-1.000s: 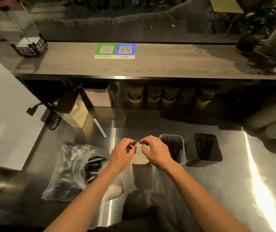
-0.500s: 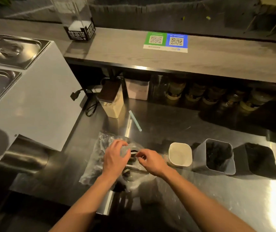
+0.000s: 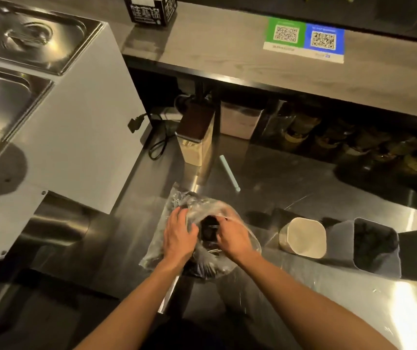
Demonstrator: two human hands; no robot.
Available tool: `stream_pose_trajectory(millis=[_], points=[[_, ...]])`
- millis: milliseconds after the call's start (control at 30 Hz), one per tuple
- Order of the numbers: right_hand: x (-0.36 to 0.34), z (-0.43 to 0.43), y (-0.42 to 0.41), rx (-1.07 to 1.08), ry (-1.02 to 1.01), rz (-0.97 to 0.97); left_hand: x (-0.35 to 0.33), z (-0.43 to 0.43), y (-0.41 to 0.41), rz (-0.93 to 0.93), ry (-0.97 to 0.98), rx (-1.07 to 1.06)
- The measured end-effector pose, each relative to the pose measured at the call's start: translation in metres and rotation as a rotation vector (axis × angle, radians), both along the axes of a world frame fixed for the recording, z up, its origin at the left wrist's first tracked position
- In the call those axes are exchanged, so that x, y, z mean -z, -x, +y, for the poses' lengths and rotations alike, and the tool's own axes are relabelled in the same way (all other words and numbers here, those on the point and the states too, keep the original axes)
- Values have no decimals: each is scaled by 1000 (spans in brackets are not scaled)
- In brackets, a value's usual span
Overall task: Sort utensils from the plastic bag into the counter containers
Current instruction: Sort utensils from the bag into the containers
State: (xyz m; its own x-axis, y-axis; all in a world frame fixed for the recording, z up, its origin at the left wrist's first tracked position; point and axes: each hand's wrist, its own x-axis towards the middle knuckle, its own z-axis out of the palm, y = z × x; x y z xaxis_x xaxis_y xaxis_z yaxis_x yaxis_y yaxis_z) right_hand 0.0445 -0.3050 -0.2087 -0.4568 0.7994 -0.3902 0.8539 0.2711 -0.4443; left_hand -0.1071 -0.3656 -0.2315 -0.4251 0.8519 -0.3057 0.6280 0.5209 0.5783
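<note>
Now both hands have left the white container [image 3: 303,238] for the plastic bag [image 3: 202,205] just left of it, left hand [image 3: 179,234] gripping its side, right hand [image 3: 234,237] pinching its mouth open (dark utensils [image 3: 210,229] still inside), so sorting can likely start.

One plastic bag [image 3: 197,207], three counter containers [image 3: 283,237], two hands [image 3: 179,234], one pale straw [image 3: 229,173], two steel lids [image 3: 33,36], two QR codes [image 3: 286,34]

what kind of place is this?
Probably a drink or snack shop's service counter: stainless steel worktop, lidded steel food pans, and a green-and-blue QR code sign on the grey wooden customer ledge.
</note>
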Motion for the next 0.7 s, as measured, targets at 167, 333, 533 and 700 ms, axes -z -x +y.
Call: stream_pose_trajectory(millis=[167, 333, 533, 700], points=[[15, 11, 10, -44, 10, -138, 0, 11, 8, -34, -78, -50], [27, 14, 10, -116, -16, -202, 3, 19, 16, -55, -78, -57], [29, 16, 14, -116, 4, -239, 6, 12, 12, -62, -152, -46], [30, 12, 19, -153, -25, -264, 0, 12, 9, -77, -162, -46]])
